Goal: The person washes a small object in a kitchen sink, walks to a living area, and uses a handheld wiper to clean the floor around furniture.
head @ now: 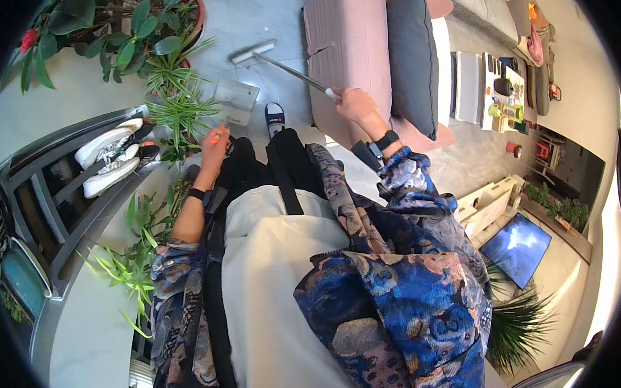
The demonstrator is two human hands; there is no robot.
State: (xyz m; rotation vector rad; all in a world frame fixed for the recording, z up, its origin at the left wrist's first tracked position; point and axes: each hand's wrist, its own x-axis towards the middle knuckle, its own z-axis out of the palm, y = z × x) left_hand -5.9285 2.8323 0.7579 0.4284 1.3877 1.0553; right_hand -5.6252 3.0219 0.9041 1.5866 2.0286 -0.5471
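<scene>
My right hand (pixel 356 106) is closed around the light grip of a long-handled broom (pixel 289 70). Its wide head (pixel 253 51) rests on the grey tiled floor, up and to the left of the hand. On the left, my left hand (pixel 215 146) is closed round something with an orange-red part, most of it hidden by the fingers. Just beyond that hand a grey dustpan (pixel 236 96) lies on the floor, beside a spider plant (pixel 182 111). A foot in a dark slide sandal (pixel 274 117) stands right of the dustpan.
A pink sofa (pixel 348 46) with a dark grey cushion (pixel 413 59) borders the floor on the right. Potted plants (pixel 127 46) line the left side. White sneakers (pixel 109 156) sit on a dark metal rack (pixel 46 205). Farther right stand a cluttered table (pixel 503 92) and a television (pixel 517 250).
</scene>
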